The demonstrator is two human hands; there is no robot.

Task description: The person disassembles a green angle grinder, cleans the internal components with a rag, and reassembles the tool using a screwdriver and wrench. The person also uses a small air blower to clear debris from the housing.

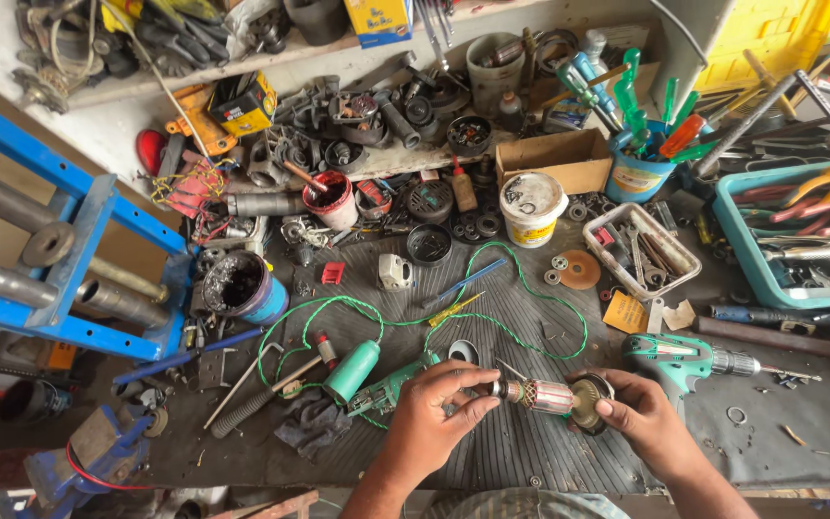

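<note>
- Nearest the camera, at the near edge of the workbench (530, 452): left hand (429, 413) and right hand (641, 418), both closed on one motor armature (542, 395) held level between them, just above the ribbed rubber mat
- Left hand: thumb and fingertips (468, 408) pinched narrow around the armature's shaft end
- Right hand: fingers curled around the round fan end, thumb laid on its face
- Just left of the left hand: green tool housing (386, 389) lying opened, with a green cylindrical handle part (351, 372) beside it
- Green cord (521, 288) looping across the middle of the workbench
- Just right of the right hand: green cordless drill (689, 360) lying on its side, bit pointing toward the right edge
- Toward the far edge: white tub (530, 207), cardboard box (554, 159), blue cup of green-handled screwdrivers (638, 173)
- Right edge: teal tray of pliers (770, 279)
- Left edge: blue metal frame (69, 250) and a dark paint can (242, 285)
</note>
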